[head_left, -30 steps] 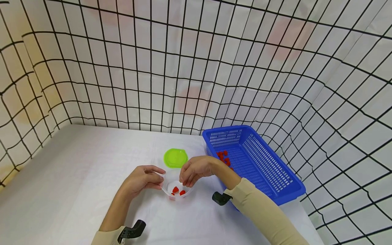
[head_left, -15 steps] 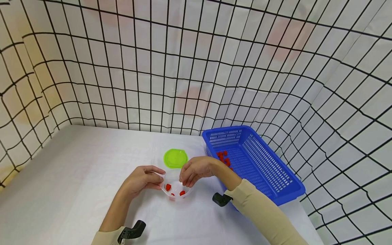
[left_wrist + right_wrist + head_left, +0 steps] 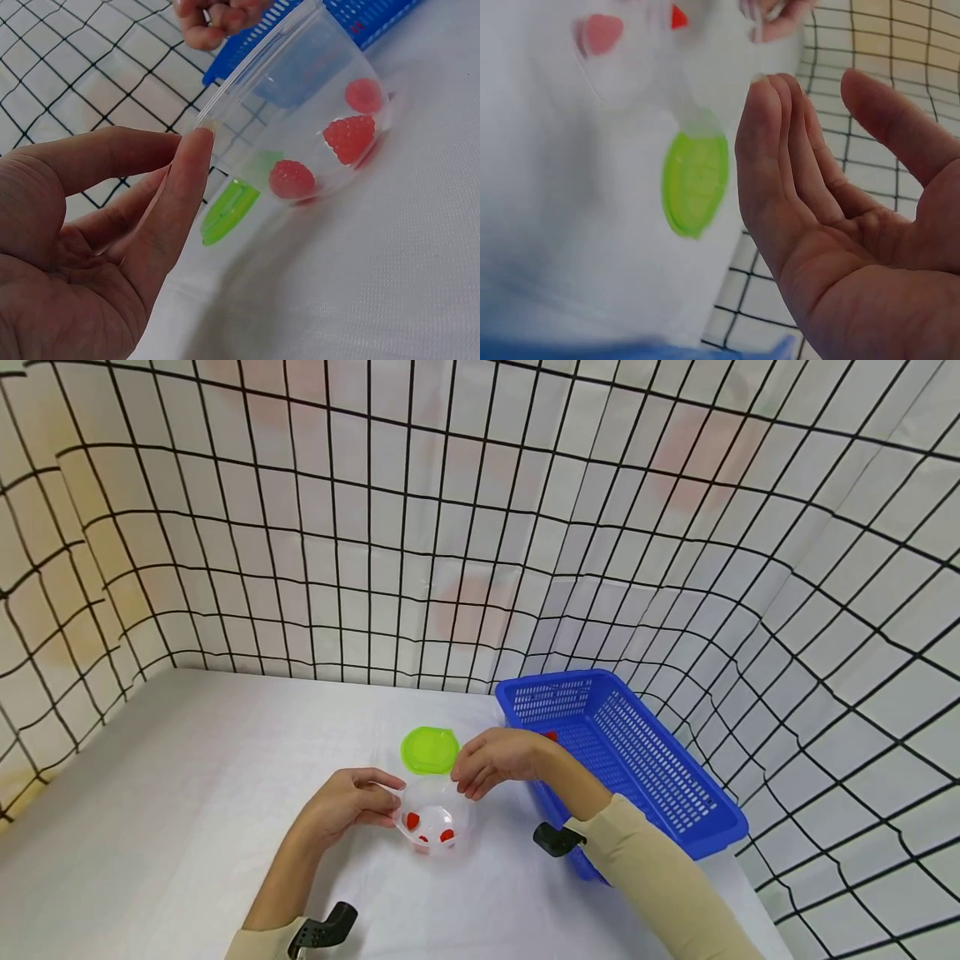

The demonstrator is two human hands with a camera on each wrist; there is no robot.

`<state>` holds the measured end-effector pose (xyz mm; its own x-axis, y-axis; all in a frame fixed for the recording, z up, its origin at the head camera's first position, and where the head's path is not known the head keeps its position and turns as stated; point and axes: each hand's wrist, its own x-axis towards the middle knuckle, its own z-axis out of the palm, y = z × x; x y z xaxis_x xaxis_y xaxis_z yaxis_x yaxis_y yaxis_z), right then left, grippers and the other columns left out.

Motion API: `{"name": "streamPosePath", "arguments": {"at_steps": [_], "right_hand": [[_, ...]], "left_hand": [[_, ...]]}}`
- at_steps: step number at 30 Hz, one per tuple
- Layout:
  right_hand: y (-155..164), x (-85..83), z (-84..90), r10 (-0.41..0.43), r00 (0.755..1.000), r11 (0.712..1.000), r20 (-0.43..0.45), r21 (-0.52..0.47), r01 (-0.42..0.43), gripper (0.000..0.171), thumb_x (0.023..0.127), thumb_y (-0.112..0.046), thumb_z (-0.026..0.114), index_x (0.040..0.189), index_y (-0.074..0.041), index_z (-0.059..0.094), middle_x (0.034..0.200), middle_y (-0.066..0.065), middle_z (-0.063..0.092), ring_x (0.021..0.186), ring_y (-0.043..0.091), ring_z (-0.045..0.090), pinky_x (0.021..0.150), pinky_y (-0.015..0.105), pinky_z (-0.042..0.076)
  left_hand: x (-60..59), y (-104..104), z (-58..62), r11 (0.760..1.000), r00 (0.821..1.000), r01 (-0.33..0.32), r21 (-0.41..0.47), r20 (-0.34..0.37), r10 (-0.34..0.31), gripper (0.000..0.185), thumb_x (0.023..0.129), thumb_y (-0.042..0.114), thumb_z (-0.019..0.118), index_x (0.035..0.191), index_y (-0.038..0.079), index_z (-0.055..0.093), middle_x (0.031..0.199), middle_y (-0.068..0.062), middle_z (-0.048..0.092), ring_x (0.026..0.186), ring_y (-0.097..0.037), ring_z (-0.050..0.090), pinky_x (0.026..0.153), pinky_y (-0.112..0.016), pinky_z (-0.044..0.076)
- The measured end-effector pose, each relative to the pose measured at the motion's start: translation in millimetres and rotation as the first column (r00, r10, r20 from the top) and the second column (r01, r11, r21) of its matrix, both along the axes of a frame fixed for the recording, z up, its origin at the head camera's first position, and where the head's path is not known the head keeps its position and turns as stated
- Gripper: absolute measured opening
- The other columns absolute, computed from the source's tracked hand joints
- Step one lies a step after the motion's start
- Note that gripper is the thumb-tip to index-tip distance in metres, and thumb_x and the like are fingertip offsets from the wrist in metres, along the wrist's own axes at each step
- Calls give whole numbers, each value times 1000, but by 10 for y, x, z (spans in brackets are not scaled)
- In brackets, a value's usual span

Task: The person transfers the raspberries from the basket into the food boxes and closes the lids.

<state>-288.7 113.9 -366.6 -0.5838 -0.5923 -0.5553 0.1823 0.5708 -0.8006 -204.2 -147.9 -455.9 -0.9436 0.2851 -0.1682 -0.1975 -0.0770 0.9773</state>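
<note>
Left hand (image 3: 347, 802) pinches the clear cup (image 3: 433, 823) holding three raspberries (image 3: 349, 138); right hand (image 3: 498, 760), grip relaxed and empty, hovers; more berries likely remain in the blue basket (image 3: 645, 760).

Bright, even light falls from above; nothing in my head view is dim. My left hand (image 3: 347, 800) casts only a faint, soft shadow on the white table (image 3: 187, 793). The grid backdrop (image 3: 480, 527) bows strongly toward the picture's edges, a wide-lens warp. My left wrist view is sharp on the clear cup (image 3: 300, 112), with a pale sheen on its wall. In my right wrist view the green lid (image 3: 695, 181) and table are blurred, and the bottom edge smears blue.
</note>
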Motion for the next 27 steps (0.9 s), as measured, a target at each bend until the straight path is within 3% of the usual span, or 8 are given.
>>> {"name": "streamPosePath", "arguments": {"at_steps": [8,15,21,27], "right_hand": [[193,-68,289,-141,982,990,-123,-19,140,26,94,-16,69,112,3,69,102,17,71,87,25,72,86,36,63],[466,-163,487,-216,964,976,-152,-45,212,32,99,-15,65,122,7,64,110,22,69,91,26,72,88,37,62],[758,-287,520,-268,943,963,-196,-42,265,41,102,-16,60,130,13,56,114,23,66,94,26,70,93,39,60],[1008,-376,430,-305,933,952,-190,-26,306,42,104,-17,58,131,15,53,109,16,66,96,23,69,97,40,58]], "left_hand": [[8,-2,0,1000,1000,-4,-7,11,4,40,88,0,67,123,-18,59,84,-7,70,69,-14,69,72,-31,64],[2,-7,-10,1000,1000,2,2,9,-2,42,88,0,67,124,-19,58,83,-7,70,69,-14,69,72,-31,64],[2,-3,-4,1000,1000,-4,1,18,4,42,88,0,67,123,-19,58,83,-8,70,68,-14,69,71,-30,64],[0,0,-15,1000,1000,-4,-5,17,5,43,87,1,68,124,-19,57,83,-9,71,69,-14,69,71,-30,64]]}}
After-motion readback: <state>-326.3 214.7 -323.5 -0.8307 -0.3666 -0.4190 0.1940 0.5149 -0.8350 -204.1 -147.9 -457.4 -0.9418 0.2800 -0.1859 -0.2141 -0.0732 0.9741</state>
